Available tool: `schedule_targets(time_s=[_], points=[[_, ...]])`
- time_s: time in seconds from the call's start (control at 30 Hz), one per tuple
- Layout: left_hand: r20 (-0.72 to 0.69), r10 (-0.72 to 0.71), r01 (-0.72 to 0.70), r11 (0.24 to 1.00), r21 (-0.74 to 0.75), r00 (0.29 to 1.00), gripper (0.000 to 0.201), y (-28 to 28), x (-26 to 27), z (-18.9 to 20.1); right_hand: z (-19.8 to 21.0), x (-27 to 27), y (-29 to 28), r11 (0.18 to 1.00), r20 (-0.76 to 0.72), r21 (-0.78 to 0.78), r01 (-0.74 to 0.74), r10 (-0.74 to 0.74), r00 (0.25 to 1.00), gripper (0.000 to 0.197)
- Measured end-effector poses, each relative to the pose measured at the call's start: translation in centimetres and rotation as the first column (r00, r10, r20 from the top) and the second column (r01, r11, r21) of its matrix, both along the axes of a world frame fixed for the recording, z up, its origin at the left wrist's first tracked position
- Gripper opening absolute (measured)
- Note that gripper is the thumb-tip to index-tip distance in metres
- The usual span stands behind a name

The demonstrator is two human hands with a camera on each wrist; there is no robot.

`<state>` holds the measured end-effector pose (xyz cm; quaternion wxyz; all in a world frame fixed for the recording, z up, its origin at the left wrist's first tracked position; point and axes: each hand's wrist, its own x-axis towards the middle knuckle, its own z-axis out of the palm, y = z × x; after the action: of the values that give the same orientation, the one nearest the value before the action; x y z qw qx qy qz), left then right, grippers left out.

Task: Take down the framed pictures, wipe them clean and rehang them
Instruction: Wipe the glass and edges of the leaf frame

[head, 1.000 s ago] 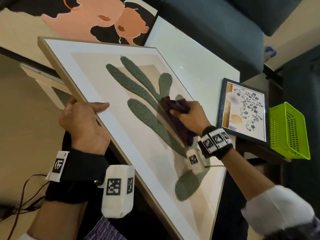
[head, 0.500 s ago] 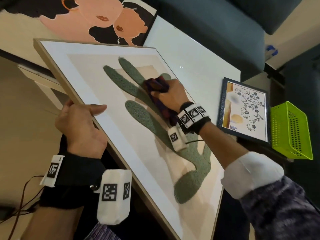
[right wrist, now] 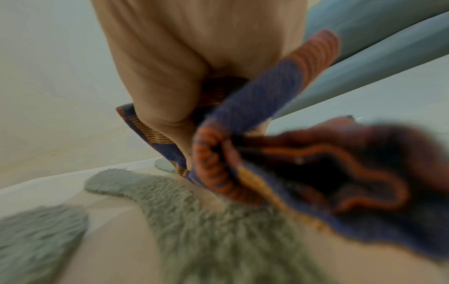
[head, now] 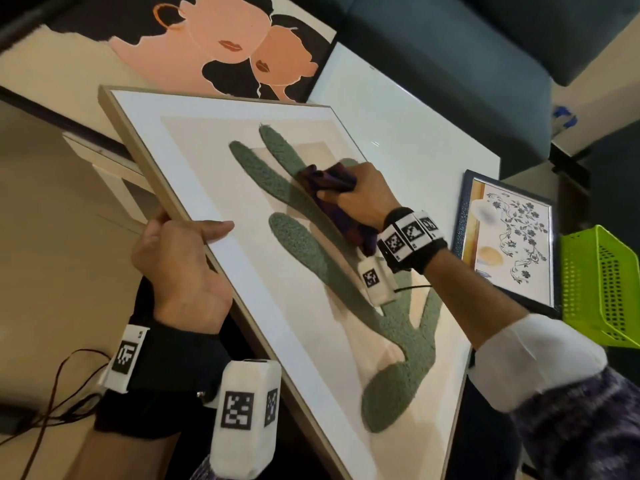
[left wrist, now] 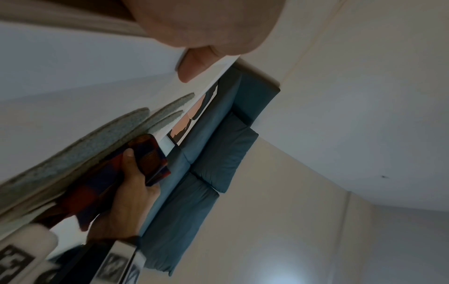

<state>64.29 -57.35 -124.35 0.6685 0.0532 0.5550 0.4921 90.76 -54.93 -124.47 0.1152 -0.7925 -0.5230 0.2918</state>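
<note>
A large wood-framed picture (head: pixel 194 174) with a green cactus design (head: pixel 398 344) lies tilted in front of me. My left hand (head: pixel 180 258) grips its left edge, thumb lying on the white mat and fingers under the frame. My right hand (head: pixel 360 199) holds a folded purple and orange cloth (head: pixel 325 178) pressed on the upper cactus arms. The left wrist view shows the thumb (left wrist: pixel 192 65) on the mat and the cloth (left wrist: pixel 145 153) further off. In the blurred right wrist view the cloth (right wrist: pixel 262 107) is bunched in my fingers above the fuzzy green shape (right wrist: pixel 218 221).
A white table (head: pixel 398 116) lies under the frame. A picture of two faces (head: pixel 242 46) leans beyond it. A small dark-framed floral picture (head: pixel 512 237) rests at the right, beside a lime green basket (head: pixel 602 289). A blue sofa (head: pixel 450 46) stands behind.
My right hand has slid the cloth up the cactus from its middle toward the upper arms. The left hand keeps its grip on the frame's edge.
</note>
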Motion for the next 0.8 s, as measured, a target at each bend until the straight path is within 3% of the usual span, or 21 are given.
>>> schedule_targets(time_s=[0.07, 0.27, 0.5, 0.57, 0.7, 0.8], points=[[-0.014, 0.007, -0.007, 1.000, -0.002, 1.000, 0.059, -0.1, 0.1, 0.4, 0.1, -1.2, 2.5, 0.999, 0.008, 0.021, -0.040, 0.040, 0.999, 0.015], [-0.026, 0.013, -0.014, 1.000, -0.024, 1.000, 0.060, -0.3, 0.1, 1.0, 0.6, -3.8, 9.1, 0.986, 0.027, 0.065, -0.152, 0.150, 0.988, 0.037], [0.009, 0.010, -0.010, 1.000, 0.006, 1.000, 0.062, -0.3, 0.1, 1.0, 1.4, -0.4, 1.5, 0.984, -0.076, -0.012, -0.177, 0.175, 0.982, 0.021], [0.007, 0.021, -0.021, 1.000, 0.009, 1.000, 0.064, -0.3, 0.1, 1.0, 1.2, -0.6, 1.9, 0.981, -0.067, 0.008, -0.196, 0.196, 0.978, 0.020], [-0.028, 0.033, -0.034, 0.999, -0.007, 0.999, 0.062, -0.3, 0.2, 1.1, 0.6, -2.6, 7.3, 0.983, 0.009, 0.094, -0.155, 0.155, 0.988, 0.024], [-0.027, 0.040, -0.041, 0.999, -0.019, 0.999, 0.063, -0.2, 0.2, 1.0, 0.1, -3.5, 11.6, 0.991, 0.048, 0.119, -0.066, 0.061, 0.997, 0.041]])
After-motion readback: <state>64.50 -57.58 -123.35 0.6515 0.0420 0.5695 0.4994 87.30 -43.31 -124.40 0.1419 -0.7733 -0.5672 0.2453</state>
